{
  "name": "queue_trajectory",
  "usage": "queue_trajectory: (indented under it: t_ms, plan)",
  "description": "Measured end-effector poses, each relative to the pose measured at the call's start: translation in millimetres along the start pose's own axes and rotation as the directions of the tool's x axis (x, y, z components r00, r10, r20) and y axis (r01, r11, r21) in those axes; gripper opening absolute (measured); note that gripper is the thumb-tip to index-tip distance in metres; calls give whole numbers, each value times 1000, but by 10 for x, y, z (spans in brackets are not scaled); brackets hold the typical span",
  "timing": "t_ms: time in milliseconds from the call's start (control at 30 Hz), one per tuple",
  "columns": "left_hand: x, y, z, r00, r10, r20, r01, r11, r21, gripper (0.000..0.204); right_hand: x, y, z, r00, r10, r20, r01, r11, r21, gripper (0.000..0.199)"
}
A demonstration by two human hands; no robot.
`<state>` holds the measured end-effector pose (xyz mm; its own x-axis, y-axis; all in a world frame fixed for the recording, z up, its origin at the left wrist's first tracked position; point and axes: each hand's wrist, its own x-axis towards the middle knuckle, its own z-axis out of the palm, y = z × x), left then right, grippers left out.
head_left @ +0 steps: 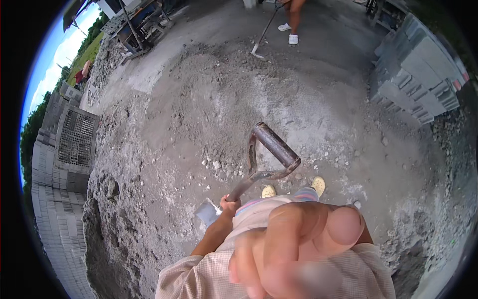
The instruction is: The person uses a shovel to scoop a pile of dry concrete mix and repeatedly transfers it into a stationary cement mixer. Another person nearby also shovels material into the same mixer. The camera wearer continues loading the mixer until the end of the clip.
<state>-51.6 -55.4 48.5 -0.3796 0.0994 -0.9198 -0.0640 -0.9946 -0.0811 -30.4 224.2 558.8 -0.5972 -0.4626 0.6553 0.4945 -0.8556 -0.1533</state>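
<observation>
While only one hand has hold of it, the shovel (242,189) stands just left of the person's feet (318,186), its D-shaped grip (277,146) tipped up and ahead, its grey blade (205,213) low down; whether the blade bears on the ground (174,154), I cannot tell. For a steady hold, planting the blade firmly and letting the handle lean would probably serve better than carrying the weight one-handed. The left hand (230,204) is wrapped around the shaft below the grip, its forearm (215,233) angled forward from the hip. The right hand (294,239) is up very close to the camera, fingers loosely curled and partly blurred; whether they pinch anything, I cannot tell. Farther out, a co-worker (295,20) stands with a long-handled tool (264,32), and grey blocks (423,65) are stacked off to the right.
</observation>
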Motion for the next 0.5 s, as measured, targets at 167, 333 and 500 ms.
queue_trajectory:
  t_ms: [167, 333, 500]
  plan:
    - [139, -275, -526, 991, 62, 118, -83, 981, 177, 8, 170, -23, 401, 827, 554, -97, -561, 826, -61, 16]
    - [96, -287, -642, 817, 101, 568, -576, 158, 802, 11, 341, -352, 549, 741, 672, 20, -668, 739, -93, 26]
    - [158, -247, -662, 810, 108, 576, -584, 227, 779, 12, 216, -131, 626, 937, 324, -133, -350, 872, -341, 23]
